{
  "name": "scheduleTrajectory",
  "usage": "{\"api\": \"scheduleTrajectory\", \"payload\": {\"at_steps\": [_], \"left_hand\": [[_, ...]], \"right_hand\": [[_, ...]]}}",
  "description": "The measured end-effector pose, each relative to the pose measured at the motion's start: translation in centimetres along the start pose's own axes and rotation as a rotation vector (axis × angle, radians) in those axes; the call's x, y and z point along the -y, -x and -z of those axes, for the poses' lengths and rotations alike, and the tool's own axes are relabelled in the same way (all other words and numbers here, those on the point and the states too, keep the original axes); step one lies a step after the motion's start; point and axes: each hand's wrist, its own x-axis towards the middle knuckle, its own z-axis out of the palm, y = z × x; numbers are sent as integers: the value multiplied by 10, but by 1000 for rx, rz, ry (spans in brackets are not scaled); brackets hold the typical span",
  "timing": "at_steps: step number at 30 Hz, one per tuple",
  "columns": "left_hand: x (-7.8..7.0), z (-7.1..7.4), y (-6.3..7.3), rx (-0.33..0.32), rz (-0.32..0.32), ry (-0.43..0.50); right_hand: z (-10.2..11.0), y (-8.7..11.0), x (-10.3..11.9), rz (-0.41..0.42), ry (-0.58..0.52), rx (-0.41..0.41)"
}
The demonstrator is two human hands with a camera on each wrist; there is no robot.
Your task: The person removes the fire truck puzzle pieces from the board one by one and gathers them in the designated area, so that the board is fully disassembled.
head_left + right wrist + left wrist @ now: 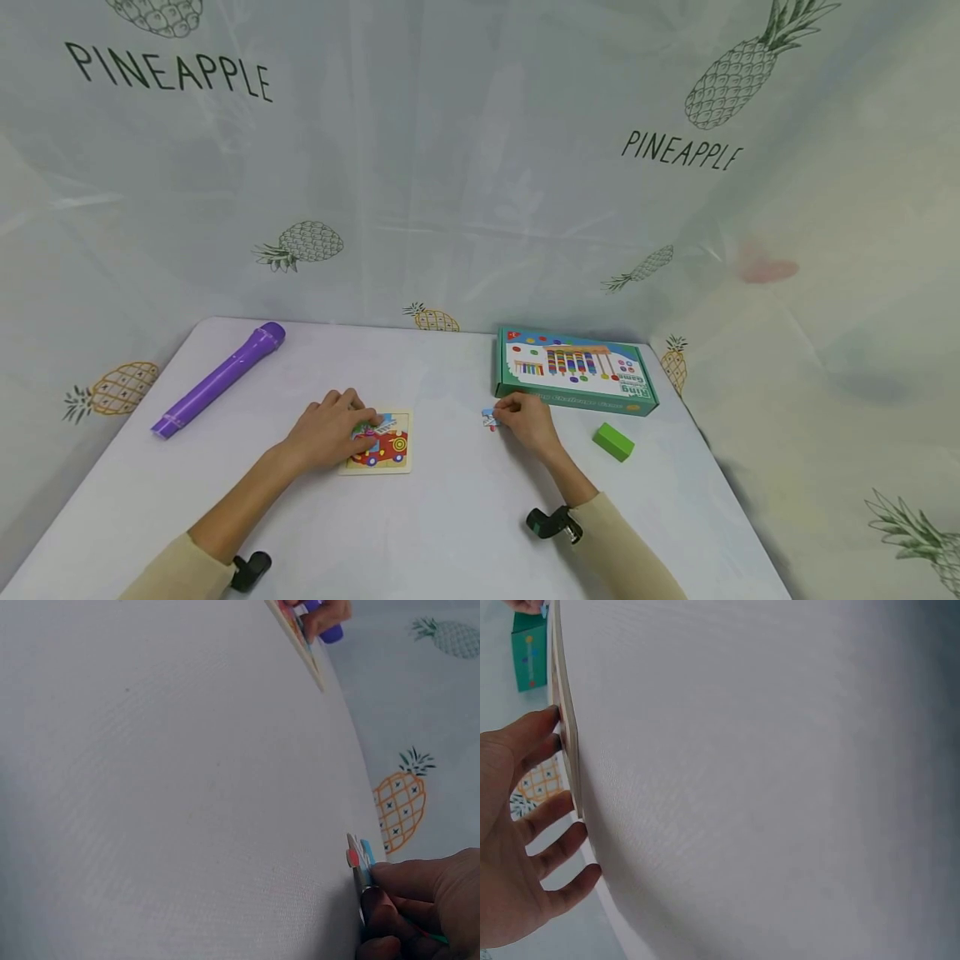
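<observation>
A square jigsaw puzzle (388, 450) with a red vehicle picture and a pale wooden frame lies flat on the table, left of centre. My left hand (330, 429) rests over its left side, fingers spread and fingertips touching it; the left wrist view shows the tray edge (571, 750) under those fingers. On the right, my right hand (531, 427) pinches a small blue, white and red puzzle piece (488, 419) between thumb and fingers, close to the tabletop. In the right wrist view the piece (361, 859) is tilted, partly hidden by the fingers.
Behind the right hand lies a green game box (577, 402). A green block (613, 442) sits to that hand's right. At the far left lies a purple microphone-shaped toy (217, 382). A pineapple-print curtain (465, 167) hangs behind the white table (442, 533).
</observation>
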Motion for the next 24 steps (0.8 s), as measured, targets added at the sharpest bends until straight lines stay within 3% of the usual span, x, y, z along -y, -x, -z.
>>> {"api": "scheduleTrajectory", "payload": {"at_steps": [24], "left_hand": [[2,-3,0,1,4,6]], "right_hand": [[-1,0,3,-6,27,-7]]}}
